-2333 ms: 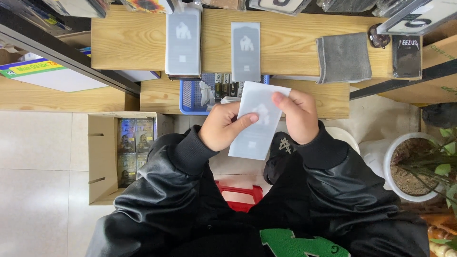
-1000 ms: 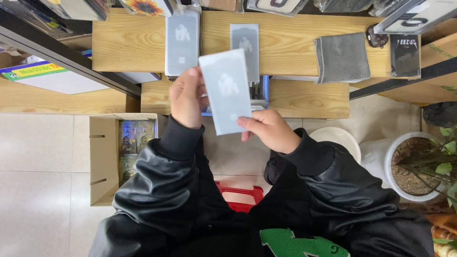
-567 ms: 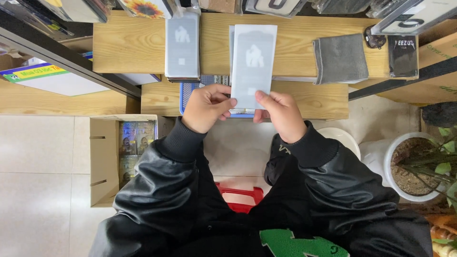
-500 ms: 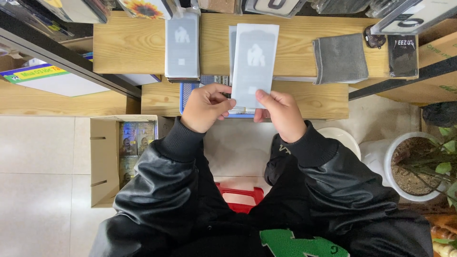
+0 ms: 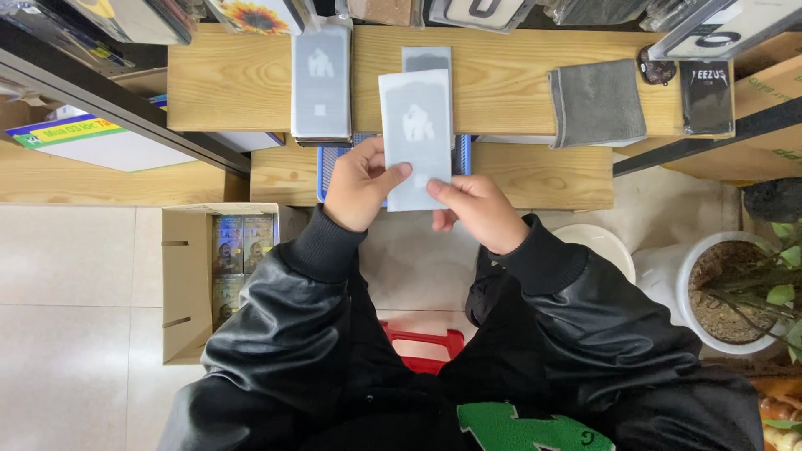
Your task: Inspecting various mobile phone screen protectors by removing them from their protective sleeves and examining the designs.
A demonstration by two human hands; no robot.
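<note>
The left hand [image 5: 359,185] pinches the lower left edge of a flat grey-white screen-protector sleeve [image 5: 416,138] between thumb and fingers, and the right hand [image 5: 469,210] pinches its bottom right corner, holding it upright above the blue basket [image 5: 327,171] at the near edge of the wooden shelf [image 5: 510,79]. Both grips sit low on a tall, thin sleeve, so any slackening could let the top tip forward and slide into the basket. A sideways drift could knock the single sleeve [image 5: 427,58] lying behind it, or the stack of sleeves [image 5: 321,82] just to its left.
</note>
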